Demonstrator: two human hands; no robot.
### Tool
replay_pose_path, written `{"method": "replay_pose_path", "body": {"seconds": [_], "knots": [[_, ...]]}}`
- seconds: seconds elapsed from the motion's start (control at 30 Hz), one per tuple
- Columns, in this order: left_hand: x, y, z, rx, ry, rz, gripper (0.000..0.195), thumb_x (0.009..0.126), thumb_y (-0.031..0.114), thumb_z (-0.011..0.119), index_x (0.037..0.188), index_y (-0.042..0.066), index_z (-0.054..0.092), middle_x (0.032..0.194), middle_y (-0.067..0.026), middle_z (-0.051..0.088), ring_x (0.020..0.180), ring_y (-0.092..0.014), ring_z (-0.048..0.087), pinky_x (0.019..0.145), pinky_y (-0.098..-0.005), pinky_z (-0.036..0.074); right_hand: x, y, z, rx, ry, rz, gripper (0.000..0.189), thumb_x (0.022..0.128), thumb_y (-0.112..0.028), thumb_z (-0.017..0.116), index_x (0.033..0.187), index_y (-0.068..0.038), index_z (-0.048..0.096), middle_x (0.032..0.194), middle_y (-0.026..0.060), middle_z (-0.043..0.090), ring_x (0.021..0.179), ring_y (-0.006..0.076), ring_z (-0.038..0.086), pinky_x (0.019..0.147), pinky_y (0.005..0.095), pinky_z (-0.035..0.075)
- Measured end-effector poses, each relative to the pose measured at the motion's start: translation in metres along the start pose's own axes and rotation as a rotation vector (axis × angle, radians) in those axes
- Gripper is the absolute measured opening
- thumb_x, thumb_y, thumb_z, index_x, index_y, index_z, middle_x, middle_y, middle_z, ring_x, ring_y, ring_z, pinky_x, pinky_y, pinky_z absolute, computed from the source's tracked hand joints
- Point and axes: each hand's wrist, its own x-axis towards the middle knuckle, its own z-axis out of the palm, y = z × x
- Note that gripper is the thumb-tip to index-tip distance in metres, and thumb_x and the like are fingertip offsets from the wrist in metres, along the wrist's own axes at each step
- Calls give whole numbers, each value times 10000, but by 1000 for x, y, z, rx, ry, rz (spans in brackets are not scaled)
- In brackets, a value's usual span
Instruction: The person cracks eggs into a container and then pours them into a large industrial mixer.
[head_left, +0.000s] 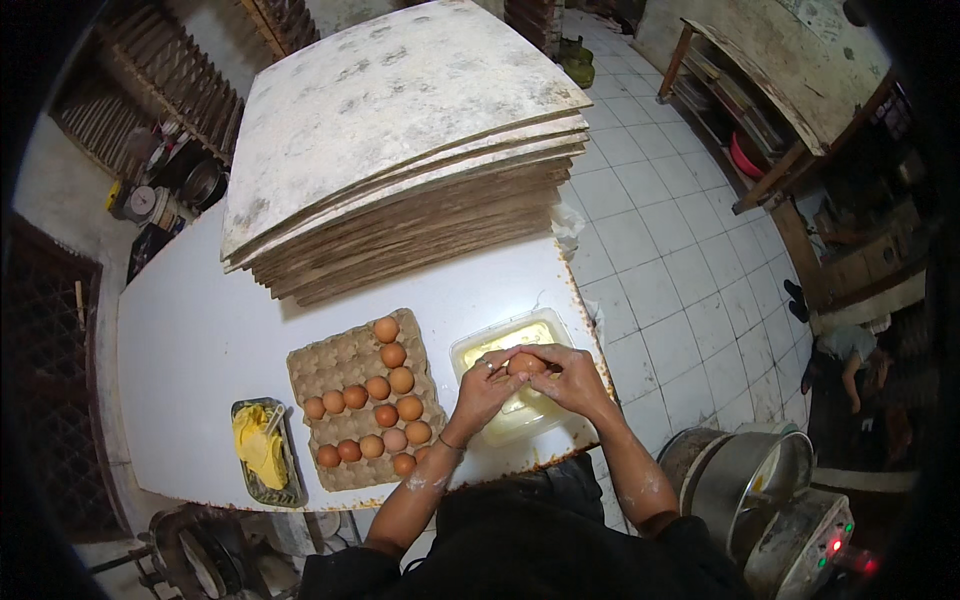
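Note:
My left hand (487, 386) and my right hand (568, 379) together hold a brown egg (526, 364), with fingers on both its sides. Right below them stands a clear plastic tub (459, 351) with pale yellow contents; the hands cover part of it. To the left of the tub lies a cardboard egg tray (326, 366) with several brown eggs in some of its cups. Farther left is a small dish (294, 487) of yellow, butter-like spread (259, 450), with a light-coloured utensil handle (276, 418) in it.
A tall stack of floury boards (405, 120) fills the back of the white table (187, 330), whose rusty edge (581, 300) runs beside the tub. At the lower right stands a large metal bowl (772, 465) by a machine with lit lamps. Another person (847, 349) is at the far right.

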Motion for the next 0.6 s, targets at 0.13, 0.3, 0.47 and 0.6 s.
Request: {"method": "replay_pose_path", "body": {"seconds": [0.13, 0.3, 0.47, 0.6], "knots": [[1, -5, 0, 102, 23, 72, 427, 819, 85, 628, 1205, -21, 480, 1119, -97, 510, 1057, -182, 516, 908, -292, 442, 3, 0, 3, -24, 6, -36, 401, 724, -114, 673, 1105, -21, 590, 999, 153, 634, 841, 198, 631, 749, 291, 512], [-1, -3, -6, -159, -14, -154, 454, 836, 85, 613, 1231, -57, 441, 1131, -133, 541, 1004, -165, 546, 873, -257, 448, 7, -6, 3, -31, -45, -6, 398, 728, -117, 670, 1104, -18, 588, 990, 159, 636, 846, 204, 634, 764, 287, 513], [-1, 4, -11, -118, -40, -140, 441, 848, 57, 586, 1235, -75, 423, 1093, -146, 561, 986, -163, 558, 847, -238, 456, 11, -4, 3, -65, -90, -3, 396, 729, -123, 664, 1100, -10, 586, 985, 164, 635, 853, 228, 637, 766, 292, 516], [0, -6, -7, -161, 1, -120, 413, 851, 16, 553, 1226, -93, 421, 1081, -132, 568, 965, -158, 565, 833, -238, 462, 11, -5, 14, -106, -26, -11, 362, 719, -108, 656, 1060, 0, 600, 982, 169, 632, 866, 246, 636, 759, 305, 521]]}}
